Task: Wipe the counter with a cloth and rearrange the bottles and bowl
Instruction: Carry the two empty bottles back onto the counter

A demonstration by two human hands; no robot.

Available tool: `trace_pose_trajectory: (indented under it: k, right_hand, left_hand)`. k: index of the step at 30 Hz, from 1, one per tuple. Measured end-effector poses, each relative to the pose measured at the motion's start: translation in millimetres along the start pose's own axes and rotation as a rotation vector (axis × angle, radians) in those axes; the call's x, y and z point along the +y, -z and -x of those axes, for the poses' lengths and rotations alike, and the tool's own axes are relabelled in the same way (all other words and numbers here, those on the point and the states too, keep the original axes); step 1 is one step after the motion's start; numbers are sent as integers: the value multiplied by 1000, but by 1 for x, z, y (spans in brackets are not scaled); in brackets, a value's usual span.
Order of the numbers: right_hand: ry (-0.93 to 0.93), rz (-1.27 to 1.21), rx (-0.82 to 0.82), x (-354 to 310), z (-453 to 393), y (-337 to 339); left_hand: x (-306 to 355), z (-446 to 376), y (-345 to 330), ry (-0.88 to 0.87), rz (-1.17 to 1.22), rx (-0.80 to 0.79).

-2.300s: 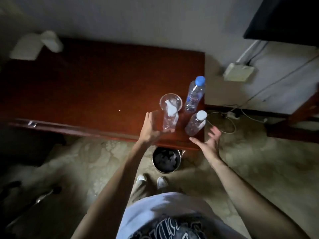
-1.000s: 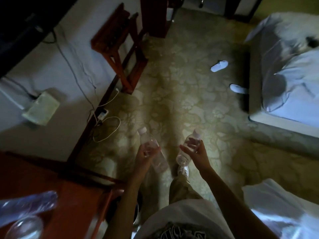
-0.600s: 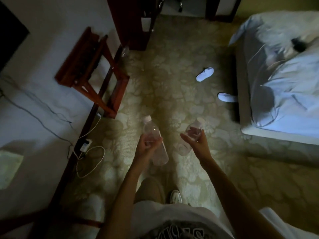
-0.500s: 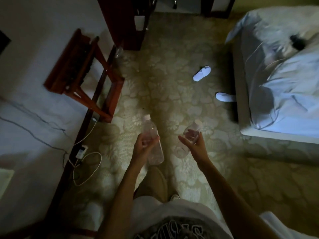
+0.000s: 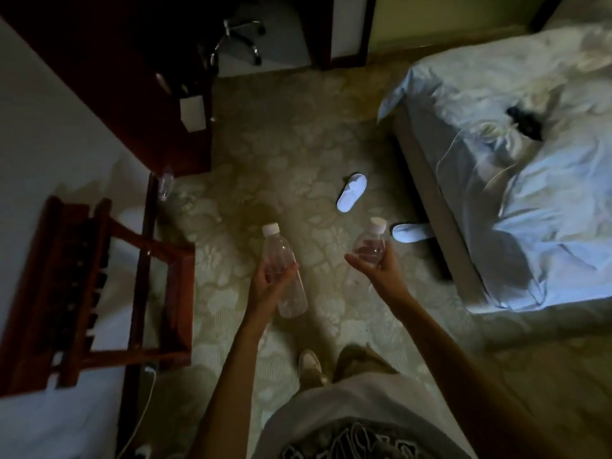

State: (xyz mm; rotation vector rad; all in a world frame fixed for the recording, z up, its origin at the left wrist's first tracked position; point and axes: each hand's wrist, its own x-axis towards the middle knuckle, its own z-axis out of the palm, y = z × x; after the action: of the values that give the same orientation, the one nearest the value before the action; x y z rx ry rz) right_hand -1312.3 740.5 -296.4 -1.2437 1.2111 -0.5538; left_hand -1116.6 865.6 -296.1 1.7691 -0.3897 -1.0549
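Observation:
I hold two clear plastic bottles with white caps over the patterned carpet. My left hand [image 5: 270,286] grips one clear bottle [image 5: 286,293] around its middle, cap pointing away from me. My right hand [image 5: 376,265] is closed on the second clear bottle [image 5: 372,243], held tilted with the cap up. The counter, the bowl and any cloth are out of view.
A wooden luggage rack [image 5: 92,293] stands against the left wall with a white cable below it. A dark wooden cabinet [image 5: 132,77] is at the upper left. The bed [image 5: 513,193] fills the right side. Two white slippers [image 5: 351,196] lie on the carpet ahead.
I have turned away from the red counter with a bottle in each hand. The view has swung right and forward; the rack has slid to the lower left and the bed has come closer.

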Motion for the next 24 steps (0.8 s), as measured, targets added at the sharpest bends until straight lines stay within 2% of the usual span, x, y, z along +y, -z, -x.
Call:
trace_pose_trajectory:
  k: [3, 8, 13, 19, 22, 24]
  right_hand:
    - [-28, -49, 49, -25, -61, -9]
    - [-122, -83, 83, -46, -181, -21]
    - [-89, -47, -17, -105, -331, -44]
    - [42, -20, -104, -230, -512, -77]
    - [55, -28, -140, -262, -590, -96]
    - [28, -19, -144, -271, -637, -107]
  left_hand:
    - [44, -72, -8, -11, 15, -43]
    - [82, -198, -31, 49, -25, -77]
    - [143, -316, -42, 50, -32, 2]
    - [282, -460, -47, -98, 15, 91]
    - [323, -531, -52, -136, 25, 94]
    - [336, -581, -56, -98, 26, 99]
